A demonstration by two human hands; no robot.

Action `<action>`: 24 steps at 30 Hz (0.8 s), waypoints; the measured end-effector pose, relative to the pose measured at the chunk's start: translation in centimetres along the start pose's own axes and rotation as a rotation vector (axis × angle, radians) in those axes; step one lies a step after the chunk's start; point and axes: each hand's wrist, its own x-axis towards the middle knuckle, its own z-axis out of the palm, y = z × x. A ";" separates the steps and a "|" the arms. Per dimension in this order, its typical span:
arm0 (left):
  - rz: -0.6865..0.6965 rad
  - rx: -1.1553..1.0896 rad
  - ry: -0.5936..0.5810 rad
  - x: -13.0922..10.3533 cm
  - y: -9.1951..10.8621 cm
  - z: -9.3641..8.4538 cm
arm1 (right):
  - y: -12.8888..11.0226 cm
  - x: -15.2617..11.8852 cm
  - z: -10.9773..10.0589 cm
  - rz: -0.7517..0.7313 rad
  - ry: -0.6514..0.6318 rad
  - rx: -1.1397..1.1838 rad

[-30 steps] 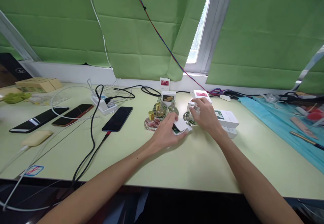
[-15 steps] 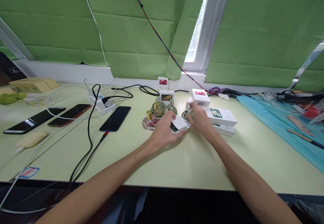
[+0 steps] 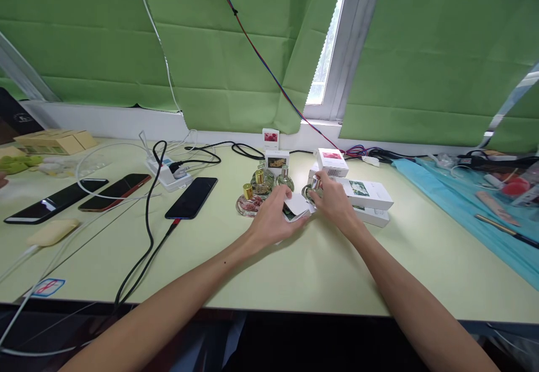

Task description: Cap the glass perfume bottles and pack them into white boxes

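My left hand (image 3: pixel 272 215) is closed around a small white box (image 3: pixel 298 206) whose flap is lifted; part of the box is hidden by the fingers. Just right of it, my right hand (image 3: pixel 332 197) grips a round glass perfume bottle (image 3: pixel 308 193) by its silvery top. Beyond my left hand stand several more bottles: a pinkish one with a gold cap (image 3: pixel 247 206), a gold-capped greenish one (image 3: pixel 261 183) and a clear-capped one (image 3: pixel 285 178). White boxes with flower pictures (image 3: pixel 364 190) lie stacked beyond my right hand, a pink-flowered box (image 3: pixel 332 160) among them.
Phones (image 3: pixel 191 197) and charging cables lie to the left beside a white power strip (image 3: pixel 168 174). Two upright boxes (image 3: pixel 277 161) stand at the back. Blue plastic sheeting (image 3: pixel 455 198) covers the right side. At the far left edge shows part of another person's hand (image 3: pixel 2 180).
Part of another person's hand has come into view at the far left edge. My own hands, the box and the bottle stay practically where they were.
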 end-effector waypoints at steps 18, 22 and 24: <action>0.009 -0.029 0.001 0.1 0.2 -0.1 | -0.7 -0.4 0.0 -0.014 -0.018 -0.101; 0.006 -0.025 -0.007 0.1 0.2 -0.1 | -0.8 -0.5 0.0 -0.015 -0.005 -0.092; 0.008 -0.015 -0.006 0.1 0.1 -0.1 | -0.8 -0.5 0.0 -0.021 0.005 -0.073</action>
